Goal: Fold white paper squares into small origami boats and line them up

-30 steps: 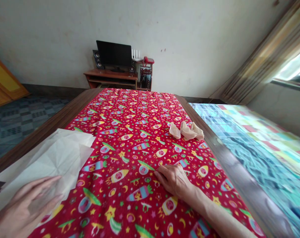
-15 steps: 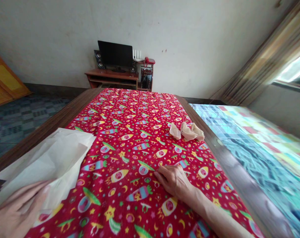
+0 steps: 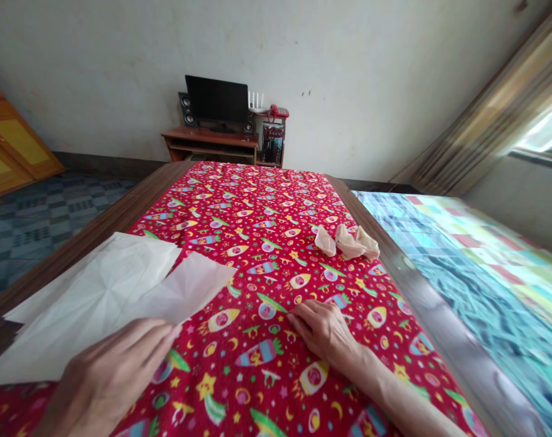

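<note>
My left hand [image 3: 116, 370] is closed on the edge of one sheet of paper [image 3: 189, 282], thumb and fingers pinched together. This sheet slants over the red cloth, its near edge hidden behind the hand. To its left lies a stack of thin white paper [image 3: 98, 285] with creases fanning out from the middle. My right hand [image 3: 323, 331] rests on the red patterned cloth [image 3: 257, 267], fingers curled in and nothing seen in them. Beyond it, near the right edge, stand several small folded paper pieces [image 3: 348, 243], cream in colour.
The cloth covers a dark wooden table [image 3: 141, 194]. Along its right side is a bed [image 3: 467, 273] with blue and checked covers. Past the far end, a desk [image 3: 212, 138] holds a monitor [image 3: 217, 100], speakers and a red telephone [image 3: 276, 112]. A wooden cabinet [image 3: 18, 145] stands at left.
My left hand has moved right from the stack, drawing one sheet partly off it onto the cloth. My right hand has stayed in place. The view has shifted slightly.
</note>
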A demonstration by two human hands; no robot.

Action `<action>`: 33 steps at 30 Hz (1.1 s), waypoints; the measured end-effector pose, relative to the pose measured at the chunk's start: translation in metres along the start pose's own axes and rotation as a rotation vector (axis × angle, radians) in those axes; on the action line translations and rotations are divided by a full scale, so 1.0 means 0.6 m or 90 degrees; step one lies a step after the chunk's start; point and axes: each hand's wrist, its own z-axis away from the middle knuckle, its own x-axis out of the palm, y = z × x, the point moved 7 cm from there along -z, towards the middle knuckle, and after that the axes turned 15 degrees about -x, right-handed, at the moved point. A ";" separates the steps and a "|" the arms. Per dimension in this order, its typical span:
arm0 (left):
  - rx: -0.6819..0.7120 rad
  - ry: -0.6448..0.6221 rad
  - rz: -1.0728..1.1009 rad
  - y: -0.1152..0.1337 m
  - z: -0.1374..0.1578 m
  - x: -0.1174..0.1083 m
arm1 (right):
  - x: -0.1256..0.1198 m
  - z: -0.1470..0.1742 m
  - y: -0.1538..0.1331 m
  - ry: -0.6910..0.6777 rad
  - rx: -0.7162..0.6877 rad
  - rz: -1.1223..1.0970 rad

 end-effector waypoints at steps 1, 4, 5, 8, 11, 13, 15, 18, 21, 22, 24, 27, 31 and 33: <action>0.049 -0.005 -0.024 0.030 -0.013 0.005 | -0.006 0.000 -0.005 0.020 -0.013 0.008; 0.078 -0.051 -0.025 0.102 -0.045 0.024 | -0.020 -0.002 -0.030 0.073 -0.067 0.015; 0.072 -0.066 -0.015 0.122 -0.053 0.030 | -0.022 -0.003 -0.042 0.085 -0.091 0.021; 0.072 -0.108 0.004 0.170 -0.068 0.052 | -0.018 -0.012 -0.077 0.093 -0.147 0.046; 0.092 -0.137 0.044 0.203 -0.076 0.065 | -0.001 -0.025 -0.091 0.049 -0.177 0.010; 0.086 -0.153 0.104 0.211 -0.081 0.063 | 0.004 -0.029 -0.089 0.027 -0.192 -0.032; 0.076 -0.162 0.168 0.208 -0.084 0.052 | -0.001 -0.026 -0.076 0.039 -0.189 -0.047; 0.120 -0.169 0.196 0.191 -0.075 0.033 | -0.014 -0.012 -0.048 0.088 -0.160 -0.056; 0.148 -0.151 0.136 0.162 -0.061 0.031 | -0.017 -0.001 -0.022 0.133 -0.114 -0.139; 0.140 -0.145 0.115 0.150 -0.058 0.035 | -0.015 0.001 -0.015 0.146 -0.098 -0.177; 0.112 -0.149 0.100 0.127 -0.056 0.051 | -0.010 0.002 -0.002 0.164 -0.063 -0.247; 0.108 -0.141 0.158 0.106 -0.061 0.070 | -0.005 0.002 0.011 0.169 -0.031 -0.302; 0.114 -0.109 0.235 0.097 -0.074 0.076 | -0.015 0.007 0.016 0.149 -0.063 -0.244; 0.112 -0.124 0.260 0.099 -0.077 0.077 | -0.021 0.010 0.012 0.104 -0.086 -0.163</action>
